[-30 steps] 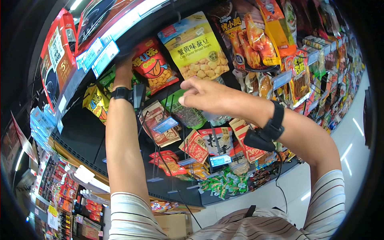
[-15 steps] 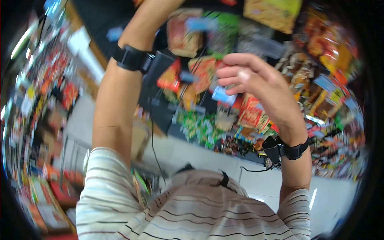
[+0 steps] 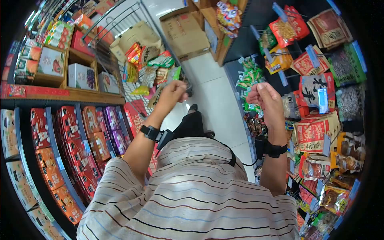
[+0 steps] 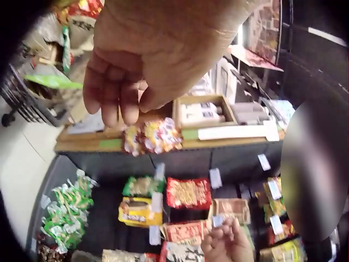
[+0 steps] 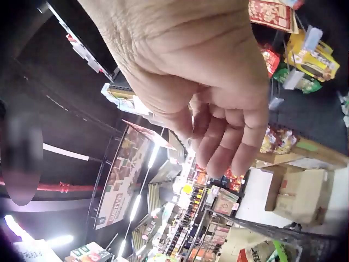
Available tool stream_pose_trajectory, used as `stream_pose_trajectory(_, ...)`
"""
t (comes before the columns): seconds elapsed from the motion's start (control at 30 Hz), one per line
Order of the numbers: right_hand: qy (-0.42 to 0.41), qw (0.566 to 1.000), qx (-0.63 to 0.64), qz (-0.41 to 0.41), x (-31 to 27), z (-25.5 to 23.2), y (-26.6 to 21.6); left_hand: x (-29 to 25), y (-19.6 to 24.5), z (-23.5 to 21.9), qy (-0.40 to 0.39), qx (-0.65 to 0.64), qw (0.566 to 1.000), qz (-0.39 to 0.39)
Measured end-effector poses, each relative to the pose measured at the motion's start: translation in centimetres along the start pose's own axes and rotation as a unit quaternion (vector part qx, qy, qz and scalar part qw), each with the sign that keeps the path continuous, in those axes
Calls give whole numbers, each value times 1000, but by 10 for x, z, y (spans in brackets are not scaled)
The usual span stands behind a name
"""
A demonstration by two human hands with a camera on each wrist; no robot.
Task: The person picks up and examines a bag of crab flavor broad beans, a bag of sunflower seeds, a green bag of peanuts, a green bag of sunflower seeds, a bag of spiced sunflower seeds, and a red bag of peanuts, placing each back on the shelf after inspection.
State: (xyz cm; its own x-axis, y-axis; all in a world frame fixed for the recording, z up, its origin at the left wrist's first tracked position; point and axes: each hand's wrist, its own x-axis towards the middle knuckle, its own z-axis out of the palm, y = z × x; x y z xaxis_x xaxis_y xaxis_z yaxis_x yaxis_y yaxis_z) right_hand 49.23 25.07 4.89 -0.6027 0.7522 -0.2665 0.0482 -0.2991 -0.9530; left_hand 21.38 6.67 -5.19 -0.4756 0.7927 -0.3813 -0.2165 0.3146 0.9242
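Note:
My left hand (image 3: 173, 96) hangs in the air before my body, its fingers loosely curled round nothing. In the head view it overlaps the near edge of a shopping cart (image 3: 138, 8) loaded with snack bags (image 3: 160, 74). The right hand (image 3: 267, 102) is raised on the other side, beside the snack shelf, with bent fingers and nothing in them. Nearest to it are green-wrapped candies (image 3: 250, 72) and a hanging bag (image 3: 314, 90) with large black characters. Both wrist views show bare palms and relaxed fingers, the left one (image 4: 147, 60) and the right one (image 5: 207, 93).
Boxed goods (image 3: 50, 168) line a low shelf on the left, below gift boxes (image 3: 82, 76) in wooden bins. A cardboard carton (image 3: 184, 36) stands on the pale floor (image 3: 212, 96) at the aisle's far end. More packets (image 3: 316, 134) hang along the right.
The left hand has come back from deep in the snack shelf to in front of my body. My view has turned left, bringing the cart into sight. The right hand's fingers have curled in.

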Motion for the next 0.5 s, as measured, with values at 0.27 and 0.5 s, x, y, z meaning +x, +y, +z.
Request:
stream_pose_trajectory(0.27, 3, 996, -42, 77, 26, 51, 30, -2, -82, -142, 38, 225, 969, -90)
stream_pose_trajectory(0.5, -43, 984, -71, 158, 70, 120, 48, 33, -116, -248, 38, 411, 904, -108)
